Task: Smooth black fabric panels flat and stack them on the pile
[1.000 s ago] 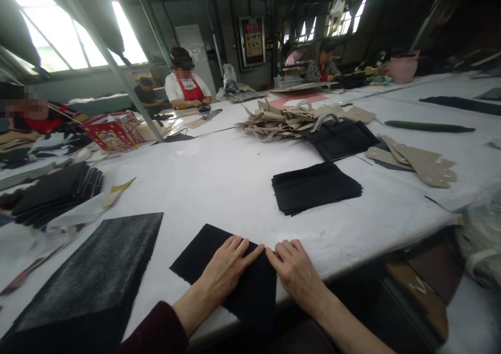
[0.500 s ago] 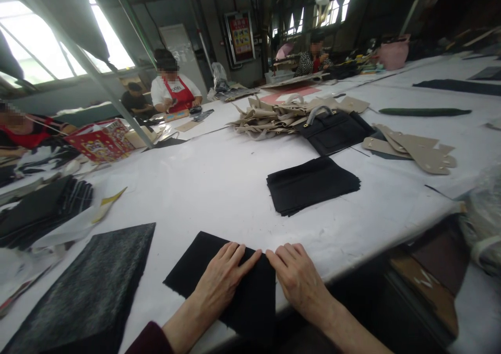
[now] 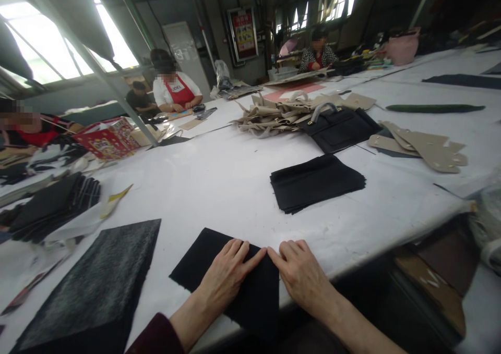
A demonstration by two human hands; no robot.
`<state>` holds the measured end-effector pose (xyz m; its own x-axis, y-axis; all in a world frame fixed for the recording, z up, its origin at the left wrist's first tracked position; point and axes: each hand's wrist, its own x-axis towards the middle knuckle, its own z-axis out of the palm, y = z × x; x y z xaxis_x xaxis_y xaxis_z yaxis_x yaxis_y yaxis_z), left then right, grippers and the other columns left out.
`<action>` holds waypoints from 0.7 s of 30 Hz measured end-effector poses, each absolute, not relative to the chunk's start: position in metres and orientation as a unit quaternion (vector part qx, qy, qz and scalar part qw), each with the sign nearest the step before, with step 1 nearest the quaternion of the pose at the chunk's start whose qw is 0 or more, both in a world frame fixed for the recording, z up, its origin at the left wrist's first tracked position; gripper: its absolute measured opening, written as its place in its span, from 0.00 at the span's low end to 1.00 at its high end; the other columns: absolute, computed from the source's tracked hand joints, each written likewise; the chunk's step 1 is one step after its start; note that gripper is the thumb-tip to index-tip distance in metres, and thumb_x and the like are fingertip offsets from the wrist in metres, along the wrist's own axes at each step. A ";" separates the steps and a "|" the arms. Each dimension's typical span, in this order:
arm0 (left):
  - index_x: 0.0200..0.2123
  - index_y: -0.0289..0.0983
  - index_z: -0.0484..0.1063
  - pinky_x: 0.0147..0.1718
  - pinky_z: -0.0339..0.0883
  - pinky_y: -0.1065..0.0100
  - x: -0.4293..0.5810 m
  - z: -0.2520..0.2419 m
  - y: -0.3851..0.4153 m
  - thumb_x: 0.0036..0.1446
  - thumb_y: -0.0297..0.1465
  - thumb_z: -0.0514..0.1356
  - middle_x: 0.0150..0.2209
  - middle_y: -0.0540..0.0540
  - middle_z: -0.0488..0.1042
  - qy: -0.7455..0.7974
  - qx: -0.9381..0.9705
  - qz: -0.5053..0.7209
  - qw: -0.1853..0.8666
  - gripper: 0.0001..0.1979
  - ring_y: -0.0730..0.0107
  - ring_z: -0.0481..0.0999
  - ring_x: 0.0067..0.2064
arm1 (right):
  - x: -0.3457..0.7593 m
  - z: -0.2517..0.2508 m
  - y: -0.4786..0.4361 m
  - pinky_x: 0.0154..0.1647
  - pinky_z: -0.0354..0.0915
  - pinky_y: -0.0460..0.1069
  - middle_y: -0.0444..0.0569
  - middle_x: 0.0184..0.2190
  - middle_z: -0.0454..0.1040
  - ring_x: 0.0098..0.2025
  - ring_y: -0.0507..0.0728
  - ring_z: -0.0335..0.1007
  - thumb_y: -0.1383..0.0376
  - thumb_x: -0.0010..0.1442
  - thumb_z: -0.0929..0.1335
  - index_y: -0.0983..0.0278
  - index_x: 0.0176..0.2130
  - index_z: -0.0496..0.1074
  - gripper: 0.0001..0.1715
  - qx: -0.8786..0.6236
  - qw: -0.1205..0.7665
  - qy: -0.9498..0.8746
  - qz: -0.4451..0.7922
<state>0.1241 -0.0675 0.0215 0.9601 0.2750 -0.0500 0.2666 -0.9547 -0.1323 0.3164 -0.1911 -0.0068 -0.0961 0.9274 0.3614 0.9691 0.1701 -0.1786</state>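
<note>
A black fabric piece (image 3: 256, 291) lies on the white table in front of me, one end hanging over the near edge. My left hand (image 3: 227, 268) rests on it, fingers bent over its far edge and index finger reaching to the corner. At that same corner my right hand (image 3: 299, 270) is closed, with its index fingertip close to the left one. The thumbs are mostly hidden. To the left lies a stack of grey-black fuzzy sheets (image 3: 97, 270). Farther off is a stack of black fabric pieces (image 3: 317, 182).
Beyond lie a black handbag (image 3: 344, 130), a heap of beige strap pieces (image 3: 274, 115) and flat beige pieces (image 3: 425, 145). Dark fabric (image 3: 47, 208) is piled at left near a red patterned box (image 3: 107, 137). Several people sit around the table (image 3: 203, 187); its edge drops off at right.
The view has shifted slightly, so the scene sits a little farther right. Both index fingertips have come closer together at the fabric's corner. The co-worker in the red apron has lowered their hands.
</note>
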 end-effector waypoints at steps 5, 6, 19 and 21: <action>0.69 0.48 0.46 0.58 0.58 0.54 0.125 0.021 -0.068 0.60 0.20 0.54 0.54 0.41 0.65 -0.138 -0.987 0.036 0.070 0.38 0.57 0.66 0.53 | 0.315 -0.005 -0.193 0.41 0.54 0.56 0.52 0.36 0.67 0.38 0.60 0.59 0.75 0.60 0.63 0.69 0.57 0.67 0.25 -0.637 0.177 -0.745 -0.087; 0.69 0.48 0.46 0.58 0.58 0.54 0.125 0.021 -0.068 0.60 0.20 0.53 0.54 0.41 0.65 -0.138 -0.987 0.035 0.071 0.38 0.57 0.66 0.53 | 0.314 -0.004 -0.193 0.41 0.54 0.56 0.52 0.36 0.67 0.38 0.60 0.59 0.76 0.59 0.63 0.70 0.57 0.67 0.26 -0.635 0.174 -0.747 -0.094; 0.69 0.48 0.48 0.57 0.60 0.54 0.125 0.022 -0.068 0.60 0.20 0.52 0.52 0.42 0.65 -0.138 -0.988 0.031 0.068 0.37 0.57 0.66 0.53 | 0.318 -0.004 -0.204 0.43 0.56 0.55 0.50 0.37 0.67 0.39 0.59 0.60 0.75 0.60 0.64 0.66 0.53 0.69 0.21 -0.650 0.209 -0.730 -0.024; 0.69 0.49 0.48 0.57 0.60 0.54 0.126 0.024 -0.068 0.60 0.20 0.52 0.51 0.42 0.65 -0.140 -0.987 0.032 0.067 0.36 0.57 0.66 0.52 | 0.321 -0.004 -0.209 0.43 0.56 0.54 0.50 0.38 0.68 0.40 0.58 0.61 0.75 0.60 0.63 0.64 0.51 0.70 0.20 -0.654 0.237 -0.718 0.000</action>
